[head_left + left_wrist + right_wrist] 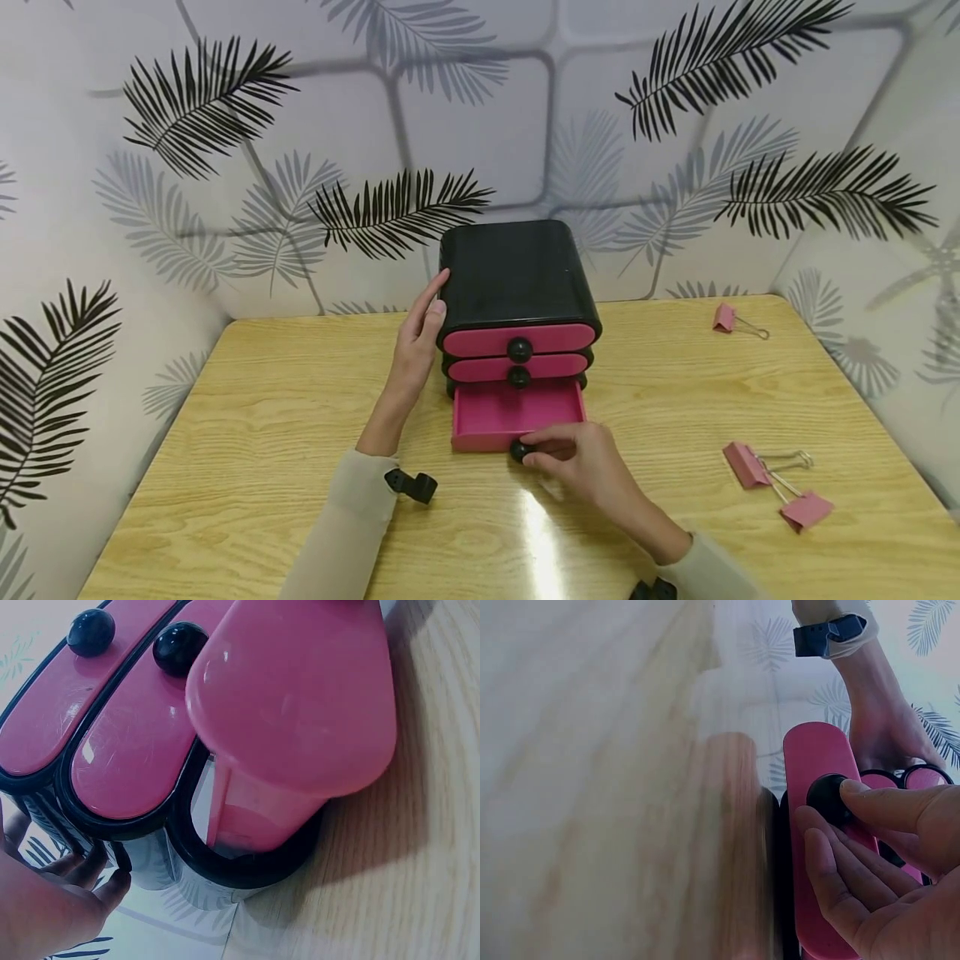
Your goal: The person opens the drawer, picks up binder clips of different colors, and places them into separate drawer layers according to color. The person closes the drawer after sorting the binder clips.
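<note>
Pinching a knob (520, 451), the right hand's grip (588, 462) holds the bottom drawer (480, 442) out; the left hand (417, 343) lies unclenched against the cabinet's (513, 275) side, likely steadying it on the tabletop (300, 400).

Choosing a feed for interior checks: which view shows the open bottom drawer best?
Head. It looks down into the open bottom drawer, so its pink floor and walls show. Left wrist shows its front and part of one side, not the inside. Right wrist shows its front, partly hidden by the right hand pinching the knob.
</note>
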The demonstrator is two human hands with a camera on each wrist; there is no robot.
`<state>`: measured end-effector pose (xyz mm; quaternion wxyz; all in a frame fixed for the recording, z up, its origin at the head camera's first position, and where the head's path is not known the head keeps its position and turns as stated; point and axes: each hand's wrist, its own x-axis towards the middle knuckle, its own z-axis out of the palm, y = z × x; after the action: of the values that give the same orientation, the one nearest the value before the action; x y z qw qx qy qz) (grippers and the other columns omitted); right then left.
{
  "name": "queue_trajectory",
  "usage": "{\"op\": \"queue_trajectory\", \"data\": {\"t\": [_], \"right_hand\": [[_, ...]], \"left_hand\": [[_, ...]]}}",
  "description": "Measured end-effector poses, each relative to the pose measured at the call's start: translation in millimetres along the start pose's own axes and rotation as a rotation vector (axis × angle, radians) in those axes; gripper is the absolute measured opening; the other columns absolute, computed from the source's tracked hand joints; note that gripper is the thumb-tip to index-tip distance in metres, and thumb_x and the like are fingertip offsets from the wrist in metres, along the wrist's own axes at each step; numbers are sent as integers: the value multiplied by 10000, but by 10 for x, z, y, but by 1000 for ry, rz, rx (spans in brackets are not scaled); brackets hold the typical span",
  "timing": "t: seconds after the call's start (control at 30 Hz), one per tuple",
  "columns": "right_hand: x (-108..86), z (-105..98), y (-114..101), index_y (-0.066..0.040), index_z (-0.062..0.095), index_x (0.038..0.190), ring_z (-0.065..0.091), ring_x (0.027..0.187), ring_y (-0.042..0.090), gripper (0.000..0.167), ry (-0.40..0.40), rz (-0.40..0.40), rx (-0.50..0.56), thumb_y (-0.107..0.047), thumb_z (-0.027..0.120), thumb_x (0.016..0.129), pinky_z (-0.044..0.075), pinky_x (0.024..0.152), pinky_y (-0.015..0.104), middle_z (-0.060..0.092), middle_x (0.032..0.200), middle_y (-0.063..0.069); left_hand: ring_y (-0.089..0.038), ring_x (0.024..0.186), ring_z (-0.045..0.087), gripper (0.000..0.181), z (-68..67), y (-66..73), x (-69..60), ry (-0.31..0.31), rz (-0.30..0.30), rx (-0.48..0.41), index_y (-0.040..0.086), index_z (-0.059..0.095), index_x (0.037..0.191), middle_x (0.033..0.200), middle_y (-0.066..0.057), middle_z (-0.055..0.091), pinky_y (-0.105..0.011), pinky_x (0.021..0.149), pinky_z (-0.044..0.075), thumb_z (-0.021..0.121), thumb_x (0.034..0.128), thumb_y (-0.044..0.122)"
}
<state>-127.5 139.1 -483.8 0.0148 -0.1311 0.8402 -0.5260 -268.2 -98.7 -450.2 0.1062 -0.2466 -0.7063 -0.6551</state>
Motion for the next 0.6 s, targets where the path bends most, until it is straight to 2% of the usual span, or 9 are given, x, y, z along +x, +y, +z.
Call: {"op": "queue_trajectory", "data": {"t": [0.17, 0.43, 0.6], "right_hand": [[-48, 2, -5, -57, 814, 1027, 755, 840, 142, 163, 1, -6, 25, -76, 818, 865, 588, 711, 215, 780, 985, 80], [-73, 4, 30, -55, 813, 1033, 755, 834, 133, 168, -13, -16, 42, -69, 814, 865, 588, 715, 217, 780, 983, 79], [-81, -5, 54, -49, 812, 1036, 754, 844, 138, 166, -30, -6, 40, -43, 804, 870, 588, 722, 217, 779, 981, 79]], "left_hand": [[-193, 1528, 259, 497, 2, -8, 2, -1, 12, -13, 128, 384, 1599, 1653, -38, 326, -477, 1224, 234, 395, 1103, 145], [-121, 1512, 274, 492, -9, -15, -4, -7, 14, 4, 212, 400, 1598, 1638, 58, 344, -442, 1223, 240, 409, 1107, 238], [-139, 1518, 268, 492, -3, -17, -4, -3, 6, 2, 181, 396, 1599, 1642, 30, 342, -447, 1225, 236, 404, 1108, 204]]}}
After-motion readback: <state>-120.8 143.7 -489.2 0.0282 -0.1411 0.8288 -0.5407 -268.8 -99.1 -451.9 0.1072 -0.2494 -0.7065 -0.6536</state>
